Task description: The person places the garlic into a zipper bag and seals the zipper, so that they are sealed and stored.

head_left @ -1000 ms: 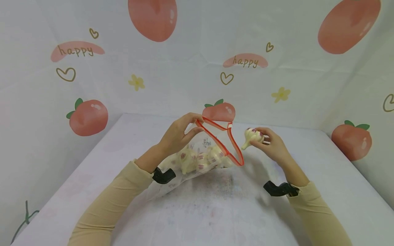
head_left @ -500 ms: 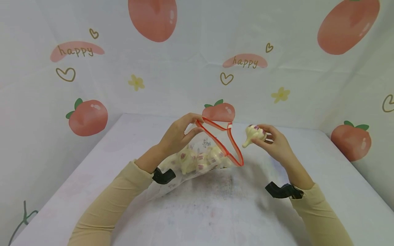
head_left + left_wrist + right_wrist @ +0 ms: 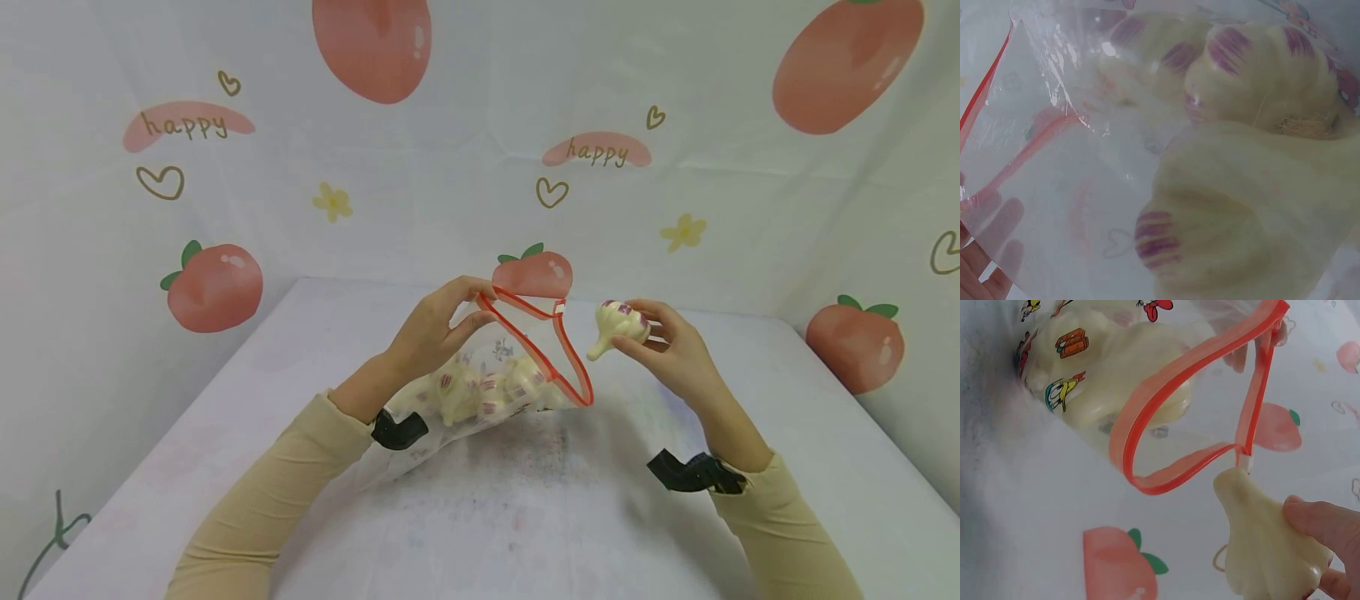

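Garlic bulb held outside the mouth of a clear zip bag, one hand to each.

The step in hand appears to be a transfer at the bag's mouth; whether the bulb is bound inward or outward cannot be told from this moment. The left hand pinches the orange-red rim at its upper corner, the mouth gaping to the right; more bulbs lie within the film. The right hand clamps the bulb's rounded body between thumb and fingers, its stem free and pointing down toward the bag. The bulb hangs above the table, near the rim but apart from it. The next move probably calls for a mouth held wide and, should the bulb go in, a stem-first approach leftward.
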Available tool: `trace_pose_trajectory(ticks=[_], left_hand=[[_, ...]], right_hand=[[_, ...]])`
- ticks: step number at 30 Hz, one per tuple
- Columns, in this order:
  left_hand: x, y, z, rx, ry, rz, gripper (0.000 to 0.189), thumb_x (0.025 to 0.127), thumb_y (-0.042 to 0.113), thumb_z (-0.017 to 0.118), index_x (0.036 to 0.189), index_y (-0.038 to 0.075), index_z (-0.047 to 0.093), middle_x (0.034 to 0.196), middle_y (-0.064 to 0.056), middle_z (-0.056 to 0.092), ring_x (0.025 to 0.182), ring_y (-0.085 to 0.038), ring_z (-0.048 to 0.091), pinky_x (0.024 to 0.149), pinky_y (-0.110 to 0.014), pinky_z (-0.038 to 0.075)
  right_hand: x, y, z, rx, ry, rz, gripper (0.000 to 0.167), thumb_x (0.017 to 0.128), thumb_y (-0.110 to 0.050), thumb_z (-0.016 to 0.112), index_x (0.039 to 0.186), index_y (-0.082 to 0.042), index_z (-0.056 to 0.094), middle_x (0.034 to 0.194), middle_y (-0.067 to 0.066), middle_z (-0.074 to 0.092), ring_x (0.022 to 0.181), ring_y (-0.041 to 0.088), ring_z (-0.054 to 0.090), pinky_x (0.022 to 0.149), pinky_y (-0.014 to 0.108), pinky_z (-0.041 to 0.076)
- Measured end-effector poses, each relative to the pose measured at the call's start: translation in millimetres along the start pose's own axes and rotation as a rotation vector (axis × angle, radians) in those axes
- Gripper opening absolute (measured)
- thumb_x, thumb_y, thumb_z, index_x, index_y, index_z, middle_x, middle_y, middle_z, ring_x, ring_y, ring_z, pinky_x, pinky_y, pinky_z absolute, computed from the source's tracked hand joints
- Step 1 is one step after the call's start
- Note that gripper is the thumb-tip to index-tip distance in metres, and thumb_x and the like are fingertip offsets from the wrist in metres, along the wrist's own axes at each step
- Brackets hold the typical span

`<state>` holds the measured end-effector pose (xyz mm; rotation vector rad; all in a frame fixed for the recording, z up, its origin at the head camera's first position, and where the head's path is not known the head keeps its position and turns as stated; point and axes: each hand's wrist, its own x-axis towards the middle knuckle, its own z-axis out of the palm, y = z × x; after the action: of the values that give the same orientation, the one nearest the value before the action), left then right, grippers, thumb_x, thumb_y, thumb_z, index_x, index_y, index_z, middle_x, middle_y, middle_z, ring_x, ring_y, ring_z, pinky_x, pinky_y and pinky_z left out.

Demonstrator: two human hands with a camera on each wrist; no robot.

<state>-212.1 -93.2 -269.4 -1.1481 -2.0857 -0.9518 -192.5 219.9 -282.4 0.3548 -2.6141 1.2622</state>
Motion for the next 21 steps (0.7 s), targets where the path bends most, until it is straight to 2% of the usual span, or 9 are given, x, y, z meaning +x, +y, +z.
trace_pose_trajectory(ticks=[6,8,13,21], left_hand=[[-0.3,0.1,0.1,0.0,-0.002,-0.001,0.053,0.091,0.05,0.039,0.106,0.001,0.054,0.106,-0.012,0.062,0.097,-0.025,0.06,0.088,-0.038,0.05],[-0.4,-0.1,0.0,-0.002,-0.002,0.0,0.052,0.09,0.048,0.04,0.106,0.001,0.054,0.106,-0.012,0.062,0.098,-0.025,0.06,0.088,-0.038,0.05],[-0.8,-0.9,0.3,0.0,0.001,0.005,0.049,0.09,0.046,0.043,0.107,0.001,0.054,0.107,-0.013,0.062,0.098,-0.027,0.059,0.087,-0.041,0.049],[-0.2,-1.5,0.9,-0.004,-0.006,0.003,0.054,0.09,0.05,0.039,0.107,0.001,0.054,0.106,-0.013,0.062,0.097,-0.026,0.058,0.087,-0.04,0.049]], right_hand=[[-1.6,-5.0,1.6,0.001,0.011,-0.012,0.053,0.086,-0.024,0.068,0.132,-0.009,0.046,0.126,0.016,0.052,0.09,-0.004,0.056,0.071,0.008,0.047],[-2.6,-6.9,2.1,0.014,0.014,-0.026,0.053,0.086,-0.023,0.068,0.132,-0.008,0.046,0.125,0.015,0.052,0.087,-0.011,0.053,0.071,0.008,0.047],[-4.5,-12.3,3.4,0.029,0.026,-0.061,0.051,0.085,-0.02,0.069,0.13,-0.007,0.048,0.124,0.011,0.052,0.089,-0.012,0.052,0.074,0.005,0.046],[-6.6,-18.4,4.8,0.031,0.03,-0.089,0.051,0.085,-0.018,0.069,0.13,-0.007,0.048,0.124,0.011,0.052,0.093,-0.011,0.05,0.075,0.004,0.045]])
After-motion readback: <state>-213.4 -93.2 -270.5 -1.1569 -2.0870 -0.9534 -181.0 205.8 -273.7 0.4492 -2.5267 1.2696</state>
